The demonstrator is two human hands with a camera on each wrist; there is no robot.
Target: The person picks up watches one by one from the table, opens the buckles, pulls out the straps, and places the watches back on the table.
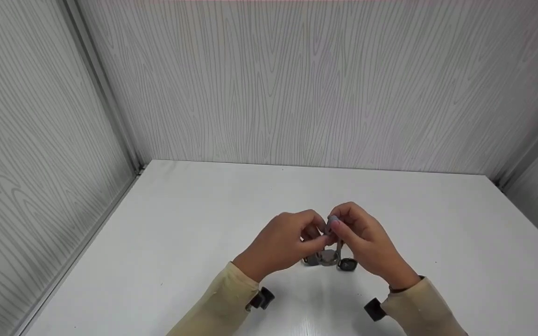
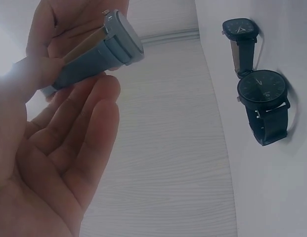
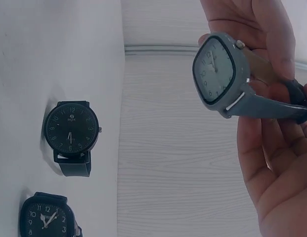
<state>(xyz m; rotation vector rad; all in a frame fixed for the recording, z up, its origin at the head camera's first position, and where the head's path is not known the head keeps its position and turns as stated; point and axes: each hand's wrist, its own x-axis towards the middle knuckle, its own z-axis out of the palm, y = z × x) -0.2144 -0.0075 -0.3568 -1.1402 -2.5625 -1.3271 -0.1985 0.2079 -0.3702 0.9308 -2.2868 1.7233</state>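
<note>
Both hands hold a grey-blue wristwatch [image 3: 215, 71] up off the table. Its rounded-square case has a pale dial with numerals, and the case hangs below the fingers in the head view. My left hand [image 1: 283, 240] pinches the strap [image 2: 84, 64] between thumb and fingers. From the other side my right hand [image 1: 369, 240] grips the strap ends, thumb on top. The two strap halves come together at the fingertips, which hide the join. Under the hands lie a round black watch [image 3: 71, 128] and a black square-faced watch [image 3: 47, 217].
The watches lie on a white table [image 1: 203, 210]. Grey wood-grain panels [image 1: 287, 84] enclose it at the back and both sides. Black wrist mounts [image 1: 263, 297] stick out from the sleeves, low over the table.
</note>
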